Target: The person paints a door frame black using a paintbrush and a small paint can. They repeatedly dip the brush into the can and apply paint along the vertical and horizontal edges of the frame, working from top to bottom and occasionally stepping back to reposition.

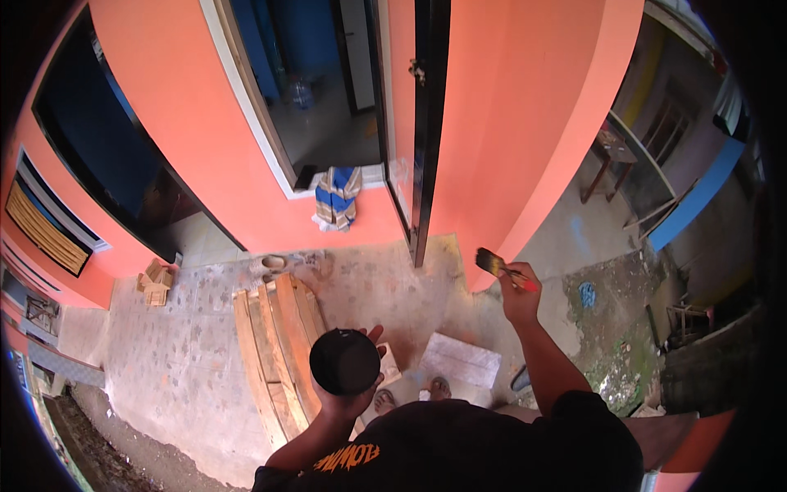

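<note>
- Because the camera looks straight down from the head, the person's black shirt fills the lower edge and hides most of the body; only the toes of the two feet [410,395] show on the concrete floor [164,361] below.
- The left hand [348,398] cups a round black container [344,361] from beneath, fingers curled up around its far side, so it sits level at chest height and within reach of the other hand. Its top looks dark and closed; whether it has a lid or what it contains cannot be told.
- The right hand [520,297] is closed around the red handle of a paintbrush [502,269], raised with the bristles pointing up and left toward the outer corner of the orange wall [508,123], just short of touching it as far as can be seen.
- Below, a pale flat slab [461,359] lies by the feet, and a stack of wooden planks [275,353] lies along the floor to the left.
- Farther off, small wood offcuts [156,283] sit by the wall's foot, and a blue-and-tan cloth [337,197] hangs over the sill of the doorway.
- The dark door [429,123] stands ajar; the room beyond is dim and its contents are unclear.
</note>
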Demonstrator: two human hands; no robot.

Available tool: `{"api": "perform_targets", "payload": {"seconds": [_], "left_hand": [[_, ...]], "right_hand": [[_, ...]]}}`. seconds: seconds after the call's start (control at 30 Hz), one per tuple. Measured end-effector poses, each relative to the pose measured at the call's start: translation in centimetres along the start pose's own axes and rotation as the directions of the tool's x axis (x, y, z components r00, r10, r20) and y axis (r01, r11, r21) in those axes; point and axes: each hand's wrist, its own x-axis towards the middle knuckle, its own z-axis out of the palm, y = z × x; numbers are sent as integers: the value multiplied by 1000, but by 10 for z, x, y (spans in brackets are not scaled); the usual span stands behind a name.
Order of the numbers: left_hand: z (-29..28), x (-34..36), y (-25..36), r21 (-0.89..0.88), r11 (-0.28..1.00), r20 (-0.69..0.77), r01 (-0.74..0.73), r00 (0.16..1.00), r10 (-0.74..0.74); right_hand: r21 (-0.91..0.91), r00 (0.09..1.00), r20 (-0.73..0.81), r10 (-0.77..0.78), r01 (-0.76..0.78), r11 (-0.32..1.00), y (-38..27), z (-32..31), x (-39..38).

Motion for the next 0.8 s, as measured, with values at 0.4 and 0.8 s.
{"api": "perform_targets", "payload": {"seconds": [0.4,0.8], "left_hand": [[-1,-6,14,1,995,27,96,995,-96],[-11,-25,-21,-82,997,-23,5,1000,-7]], "right_hand": [[190,700,-379,605,-581,791,79,-62,-157],[-103,794,-98,600,-608,788,132,-64,-184]]}}
